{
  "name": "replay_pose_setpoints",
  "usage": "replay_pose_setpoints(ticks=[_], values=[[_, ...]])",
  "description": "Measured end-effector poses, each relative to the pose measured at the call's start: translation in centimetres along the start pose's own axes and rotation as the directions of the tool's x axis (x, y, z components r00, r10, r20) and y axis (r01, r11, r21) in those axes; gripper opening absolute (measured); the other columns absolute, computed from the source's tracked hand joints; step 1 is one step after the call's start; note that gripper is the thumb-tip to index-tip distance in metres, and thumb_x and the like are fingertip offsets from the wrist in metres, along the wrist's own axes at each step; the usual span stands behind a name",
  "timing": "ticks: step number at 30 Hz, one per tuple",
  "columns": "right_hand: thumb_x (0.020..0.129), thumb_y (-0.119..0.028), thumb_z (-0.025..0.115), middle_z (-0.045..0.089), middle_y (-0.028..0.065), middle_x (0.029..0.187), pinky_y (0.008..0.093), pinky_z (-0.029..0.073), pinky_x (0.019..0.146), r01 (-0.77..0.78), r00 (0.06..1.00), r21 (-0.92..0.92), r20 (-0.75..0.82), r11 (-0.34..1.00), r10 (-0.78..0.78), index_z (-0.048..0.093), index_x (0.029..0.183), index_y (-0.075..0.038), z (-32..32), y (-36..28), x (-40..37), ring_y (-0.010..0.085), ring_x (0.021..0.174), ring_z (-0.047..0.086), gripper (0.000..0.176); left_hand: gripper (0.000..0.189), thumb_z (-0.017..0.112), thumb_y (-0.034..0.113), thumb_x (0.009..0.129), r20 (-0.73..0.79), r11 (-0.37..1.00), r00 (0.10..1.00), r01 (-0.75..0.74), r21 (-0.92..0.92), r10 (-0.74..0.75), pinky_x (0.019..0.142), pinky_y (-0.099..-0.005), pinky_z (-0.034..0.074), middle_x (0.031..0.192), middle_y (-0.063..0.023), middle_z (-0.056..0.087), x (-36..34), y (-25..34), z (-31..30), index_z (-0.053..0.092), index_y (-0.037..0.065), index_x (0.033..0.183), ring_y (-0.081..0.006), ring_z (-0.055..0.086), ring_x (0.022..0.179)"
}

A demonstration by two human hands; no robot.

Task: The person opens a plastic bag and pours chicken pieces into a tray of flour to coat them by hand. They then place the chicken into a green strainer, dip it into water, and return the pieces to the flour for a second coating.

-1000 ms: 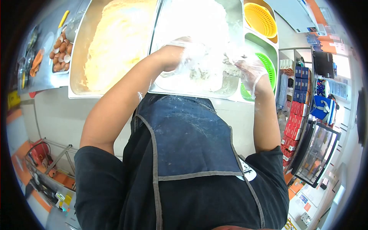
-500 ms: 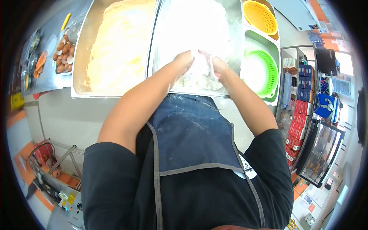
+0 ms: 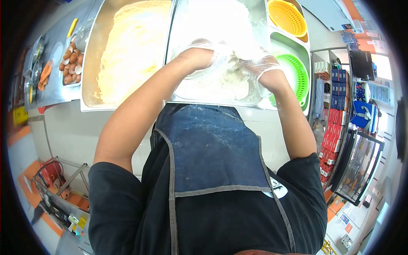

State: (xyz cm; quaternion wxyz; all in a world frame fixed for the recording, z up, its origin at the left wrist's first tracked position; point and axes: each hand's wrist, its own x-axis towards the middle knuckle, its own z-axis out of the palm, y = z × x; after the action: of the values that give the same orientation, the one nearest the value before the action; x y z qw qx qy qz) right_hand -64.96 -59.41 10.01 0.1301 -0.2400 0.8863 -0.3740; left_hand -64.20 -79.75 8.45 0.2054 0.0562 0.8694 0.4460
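Note:
My left hand (image 3: 207, 55), in a loose clear plastic glove, is over a metal tray (image 3: 172, 91) of bright white powder (image 3: 219, 21). My right hand (image 3: 260, 66), gloved the same way, is at the right part of that tray. Pale, crumbly clumps (image 3: 231, 78) lie between and below the two hands. Glare and crinkled plastic wash out the fingers, so I cannot make out their grip. To the left, a second metal tray (image 3: 90, 80) holds a yellowish crumbly mass (image 3: 131, 55).
A green basket (image 3: 301, 78) sits in a tray at the right, with a yellow basket (image 3: 293, 19) behind it. Brown eggshells (image 3: 70, 68) fill a container at the left, near an orange cloth (image 3: 44, 76). Boxes (image 3: 331, 131) are stacked on a shelf further right.
My hands have moved apart and slightly up the tray, the right one going outward to the right. The pale clumps between them are more exposed.

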Motion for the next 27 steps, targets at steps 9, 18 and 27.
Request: replay_pose_setpoints(ticks=[9, 18, 27], values=[[0.079, -0.015, 0.06, 0.061, 0.0135, 0.099, 0.0312, 0.042, 0.08, -0.08, 0.994, -0.084, 0.072, 0.993, 0.086, 0.058, 0.102, 0.002, -1.2, -1.3, -0.4, 0.0234, 0.088, 0.056, 0.028, 0.033, 0.045, 0.029, 0.085, 0.19, 0.89, 0.974, -0.197, 0.411, 0.127, 0.078, -0.0383, 0.042, 0.096, -0.0216, 0.059, -1.0, 1.4, -1.0, 0.059, 0.006, 0.104, -0.035, 0.055, 0.088], [0.085, -0.024, 0.055, 0.061, 0.0147, 0.091, 0.0308, 0.042, 0.078, -0.062, 0.996, -0.059, 0.054, 0.996, 0.065, 0.058, 0.102, 0.001, -1.7, -1.4, -0.1, 0.0241, 0.084, 0.055, 0.03, 0.04, 0.05, 0.036, 0.086, 0.169, 0.96, 0.986, -0.035, 0.278, -0.013, 0.08, -0.0363, 0.043, 0.098, -0.0224, 0.059, -0.5, 0.8, -1.8, 0.06, 0.001, 0.102, -0.0328, 0.056, 0.09], [0.092, -0.032, 0.039, 0.045, 0.0177, 0.127, 0.035, 0.037, 0.093, -0.737, 0.642, 0.533, 0.363, 0.415, 0.675, 0.046, 0.12, 0.004, 9.4, 9.8, 3.3, 0.0262, 0.112, 0.045, 0.045, 0.04, 0.049, 0.029, 0.086, 0.125, 0.687, 0.96, 0.267, -0.676, -0.25, 0.089, -0.0327, 0.038, 0.114, -0.0154, 0.054, 7.0, -9.3, 9.3, 0.055, -0.002, 0.111, -0.0209, 0.05, 0.103]])
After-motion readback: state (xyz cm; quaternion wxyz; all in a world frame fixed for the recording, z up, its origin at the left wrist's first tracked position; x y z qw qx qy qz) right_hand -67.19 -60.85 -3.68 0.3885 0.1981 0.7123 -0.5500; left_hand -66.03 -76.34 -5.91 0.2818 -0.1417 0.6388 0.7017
